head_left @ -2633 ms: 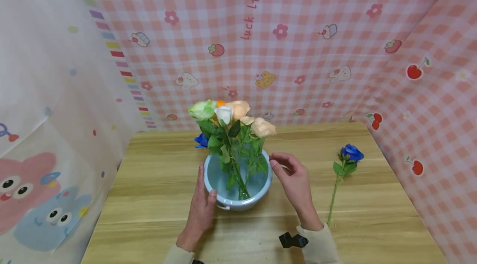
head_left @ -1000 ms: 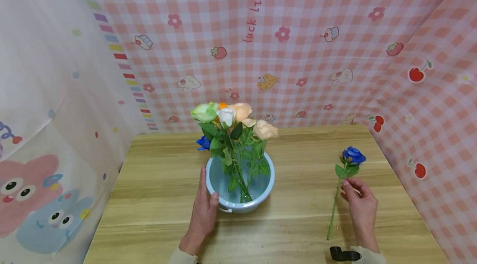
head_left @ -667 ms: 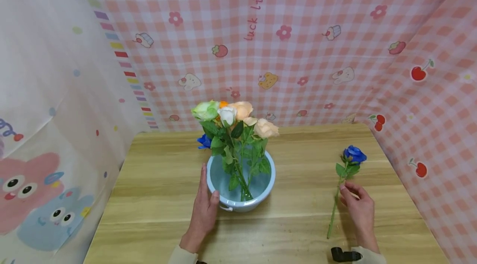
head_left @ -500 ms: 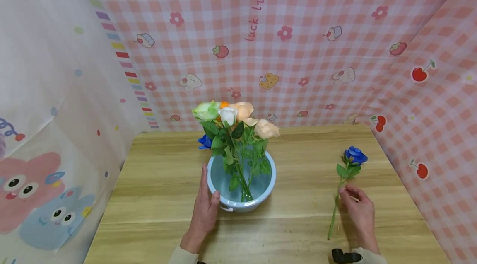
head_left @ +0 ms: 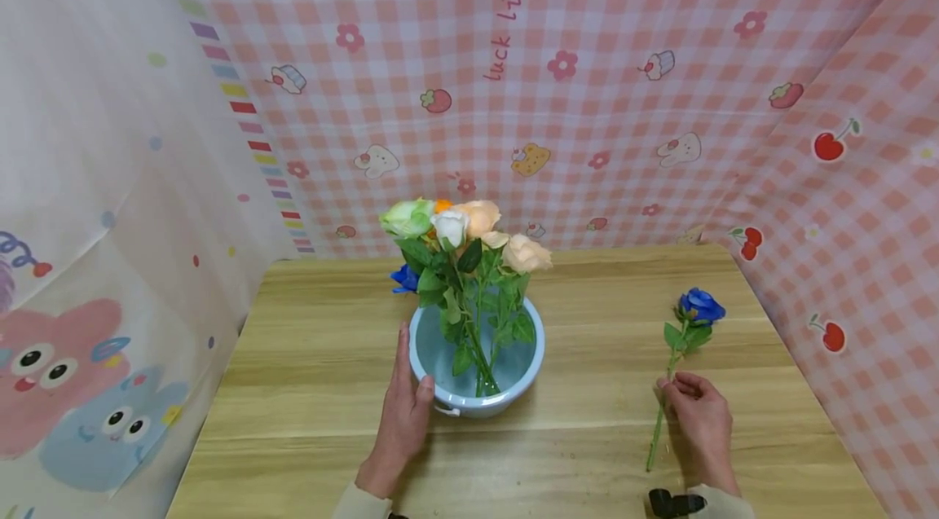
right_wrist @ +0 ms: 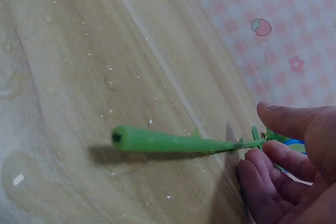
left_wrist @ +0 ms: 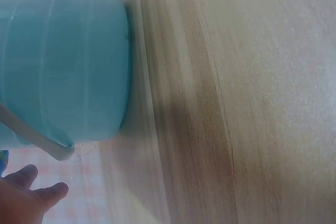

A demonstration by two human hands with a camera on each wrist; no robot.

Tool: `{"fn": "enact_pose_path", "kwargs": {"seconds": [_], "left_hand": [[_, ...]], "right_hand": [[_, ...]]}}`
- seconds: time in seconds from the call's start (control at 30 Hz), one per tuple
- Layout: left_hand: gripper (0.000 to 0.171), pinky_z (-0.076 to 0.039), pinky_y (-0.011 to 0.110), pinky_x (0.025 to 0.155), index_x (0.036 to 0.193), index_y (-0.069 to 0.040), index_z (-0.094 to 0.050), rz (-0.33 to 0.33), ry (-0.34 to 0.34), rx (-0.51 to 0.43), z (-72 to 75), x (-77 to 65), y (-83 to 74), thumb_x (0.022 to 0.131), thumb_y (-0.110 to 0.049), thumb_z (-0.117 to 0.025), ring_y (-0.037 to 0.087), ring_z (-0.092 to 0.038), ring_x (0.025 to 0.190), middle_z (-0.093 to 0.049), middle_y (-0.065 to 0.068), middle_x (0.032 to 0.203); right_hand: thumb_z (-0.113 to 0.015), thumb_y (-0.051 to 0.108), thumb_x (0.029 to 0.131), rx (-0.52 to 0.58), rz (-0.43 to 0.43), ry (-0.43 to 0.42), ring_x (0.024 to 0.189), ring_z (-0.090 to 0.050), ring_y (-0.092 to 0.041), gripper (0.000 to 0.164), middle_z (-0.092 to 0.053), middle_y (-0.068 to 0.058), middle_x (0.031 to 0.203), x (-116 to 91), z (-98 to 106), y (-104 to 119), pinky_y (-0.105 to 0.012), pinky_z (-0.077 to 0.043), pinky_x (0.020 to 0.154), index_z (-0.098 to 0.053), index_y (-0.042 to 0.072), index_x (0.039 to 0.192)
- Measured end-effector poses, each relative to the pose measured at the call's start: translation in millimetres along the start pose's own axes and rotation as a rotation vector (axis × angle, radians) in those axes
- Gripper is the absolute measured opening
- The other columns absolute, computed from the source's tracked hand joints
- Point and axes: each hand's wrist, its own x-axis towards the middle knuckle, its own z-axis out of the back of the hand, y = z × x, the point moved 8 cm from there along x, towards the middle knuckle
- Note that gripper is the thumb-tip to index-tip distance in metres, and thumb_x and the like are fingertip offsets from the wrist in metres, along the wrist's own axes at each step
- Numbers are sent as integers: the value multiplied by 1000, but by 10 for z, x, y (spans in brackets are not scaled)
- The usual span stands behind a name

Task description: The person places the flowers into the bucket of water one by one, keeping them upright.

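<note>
In the head view, my left hand (head_left: 402,415) rests along the left side of a light blue bucket (head_left: 539,344), fingers extended and thumb near the rim. Several roses stand in it: green (head_left: 407,218), white (head_left: 451,227), peach (head_left: 526,253) and others, their leafy stems leaning together. At right, a blue rose (head_left: 700,305) lies on the table, its bloom pointing away. My right hand (head_left: 700,421) is at the middle of its stem. In the right wrist view, the stem (right_wrist: 163,141) runs between my thumb (right_wrist: 283,119) and bent fingers, with a gap below the thumb.
The wooden table (head_left: 315,364) ends at a pink checked cloth (head_left: 609,112) behind and on the right, with a white printed cloth on the left. A pale bucket handle (left_wrist: 39,137) shows in the left wrist view. Small specks dot the table near the stem.
My right hand has left the bucket's right rim, gone over to the lying blue rose, and slid down along its stem. My left hand stays at the bucket.
</note>
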Motion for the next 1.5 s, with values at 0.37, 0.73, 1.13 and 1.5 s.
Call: {"fn": "enact_pose_path", "kwargs": {"seconds": [0.37,0.73,1.13,1.5], "left_hand": [[75,-32,64,115,168,-18,-7,6,3,-5,-14,-3,15,104,-24,-45,44,-28,151,-16,14,172],[79,-31,62,117,168,-19,-6,18,10,-5,-25,3,29,101,-15,-47,42,-27,152,-15,11,173],[73,-32,63,116,168,-18,-6,21,9,-1,-31,8,31,106,-28,-43,44,-27,151,-15,12,173],[75,-30,62,118,168,-16,-6,15,2,-8,-22,3,13,104,-20,-45,43,-27,152,-17,19,171]], "right_hand": [[-76,26,91,-172,38,1,88,-69,-21,48,-69,-26,120,11,-22,47,-34,-50,80,-64,-4,126],[-74,21,92,-268,73,-7,98,-64,-41,39,-70,-24,107,66,-37,63,-54,-43,88,-66,-7,119],[-67,17,86,-327,142,-7,96,-67,-43,36,-75,-19,97,80,-6,122,-56,-48,85,-70,-8,112],[-68,17,86,-244,72,1,87,-66,-29,38,-75,-10,92,56,67,95,-35,-49,75,-71,-5,117]]}}
